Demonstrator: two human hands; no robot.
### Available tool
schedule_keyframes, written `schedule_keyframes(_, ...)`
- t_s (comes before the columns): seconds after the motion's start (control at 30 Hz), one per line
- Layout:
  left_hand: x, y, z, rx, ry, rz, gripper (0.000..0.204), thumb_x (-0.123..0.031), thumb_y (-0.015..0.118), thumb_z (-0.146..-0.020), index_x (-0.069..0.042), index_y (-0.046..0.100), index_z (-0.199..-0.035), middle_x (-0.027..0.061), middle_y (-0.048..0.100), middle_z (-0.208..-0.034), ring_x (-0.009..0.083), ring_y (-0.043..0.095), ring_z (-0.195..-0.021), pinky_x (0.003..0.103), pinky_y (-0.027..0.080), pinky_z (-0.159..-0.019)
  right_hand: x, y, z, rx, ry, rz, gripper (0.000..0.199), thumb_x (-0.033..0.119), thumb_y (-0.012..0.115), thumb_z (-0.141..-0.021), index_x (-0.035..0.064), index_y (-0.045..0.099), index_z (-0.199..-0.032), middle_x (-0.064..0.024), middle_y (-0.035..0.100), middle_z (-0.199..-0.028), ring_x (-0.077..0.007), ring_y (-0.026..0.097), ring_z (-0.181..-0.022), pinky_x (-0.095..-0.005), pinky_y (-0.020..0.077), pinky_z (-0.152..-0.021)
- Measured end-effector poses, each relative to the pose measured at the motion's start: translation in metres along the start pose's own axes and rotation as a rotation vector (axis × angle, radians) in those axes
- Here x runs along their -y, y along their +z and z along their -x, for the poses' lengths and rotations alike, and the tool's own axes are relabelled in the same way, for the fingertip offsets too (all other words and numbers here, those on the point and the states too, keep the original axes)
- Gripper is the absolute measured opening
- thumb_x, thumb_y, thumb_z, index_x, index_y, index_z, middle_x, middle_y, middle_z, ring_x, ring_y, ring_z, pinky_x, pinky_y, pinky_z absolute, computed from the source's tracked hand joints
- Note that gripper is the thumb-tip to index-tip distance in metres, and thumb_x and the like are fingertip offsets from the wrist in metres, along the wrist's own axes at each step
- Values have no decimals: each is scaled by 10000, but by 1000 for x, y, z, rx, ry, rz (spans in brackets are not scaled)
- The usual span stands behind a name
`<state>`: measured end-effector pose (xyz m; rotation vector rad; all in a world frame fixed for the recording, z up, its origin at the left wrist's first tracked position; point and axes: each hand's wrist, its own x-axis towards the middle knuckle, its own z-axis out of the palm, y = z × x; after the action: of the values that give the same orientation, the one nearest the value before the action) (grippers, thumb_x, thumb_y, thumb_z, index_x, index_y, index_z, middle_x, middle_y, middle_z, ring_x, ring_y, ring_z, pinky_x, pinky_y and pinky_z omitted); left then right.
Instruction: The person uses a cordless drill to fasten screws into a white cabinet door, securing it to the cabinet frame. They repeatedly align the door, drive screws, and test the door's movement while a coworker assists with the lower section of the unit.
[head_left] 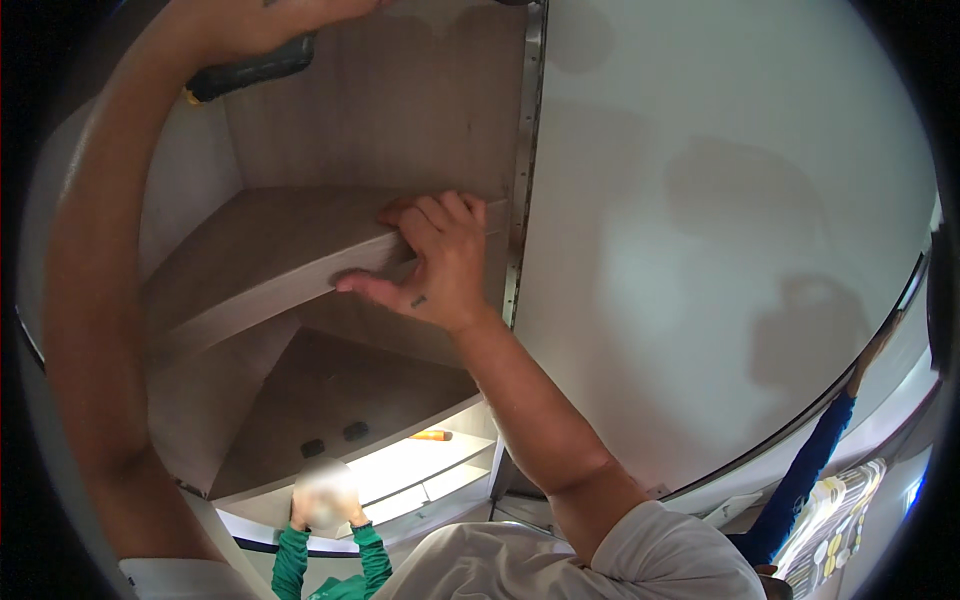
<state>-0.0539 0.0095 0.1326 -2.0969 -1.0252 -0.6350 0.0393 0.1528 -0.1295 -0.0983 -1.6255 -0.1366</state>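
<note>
My right hand (440,255) grips the front edge of a wooden shelf board (290,278) inside a cabinet. Its fingers lie over the top and the thumb presses against the front edge. At the upper left my left arm is raised, and the left hand (275,22) is partly cut off by the top of the picture. Right below that hand shows the black base of what looks like a power tool (258,70), with a yellow end. The left fingertips and the rest of the tool are out of view.
A perforated metal strip (524,150) runs beside a large white panel (720,260). Lower down, a dark panel (330,390) has two dark fittings. An orange object (432,436) lies beyond. Other people's green sleeves (292,560) and blue sleeve (805,475) are nearby.
</note>
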Motion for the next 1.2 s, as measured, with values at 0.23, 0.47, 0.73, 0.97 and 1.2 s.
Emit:
schedule_keyframes(0.23,-1,7,6,-3,-15,-19,589,-87,739,-813,-27,568,-1374,132,722,-1132,207,659,-1005,362,532,-940,0,-5,1,55,-19,-27,704,596,929,-510,112,696,-965,-15,677,-961,-255,591,-884,-433,383,-898)
schedule_keyframes(0.47,4,15,10,-11,-14,-31,589,-89,740,-813,-29,568,-1373,133,720,-1137,210,661,-1009,365,532,-944,-11,-4,11,217,-27,128,612,295,907,-506,180,665,-1056,1,655,-1073,-271,569,-977,-490,397,-931)
schedule_keyframes(0.73,-1,4,13,41,-48,-79,589,-93,742,-813,-31,568,-1372,134,718,-1143,213,662,-1014,368,533,-948,-10,2,1,78,-130,94,556,213,858,-459,190,671,-982,12,601,-961,-260,545,-922,-499,417,-892)
schedule_keyframes(0.97,-3,-3,11,77,-36,-64,588,-96,744,-814,-32,568,-1371,135,717,-1148,216,664,-1018,371,533,-952,-14,-12,-15,204,-205,85,471,204,861,-550,176,684,-986,1,626,-1017,-273,563,-998,-520,426,-958)
schedule_keyframes(1.2,-12,-9,12,127,-45,-111,588,-99,746,-814,-34,568,-1371,135,715,-1153,219,665,-1022,374,534,-955,-18,-6,-29,137,-168,132,485,279,875,-587,171,708,-1030,-11,639,-1045,-286,569,-1017,-516,412,-913)
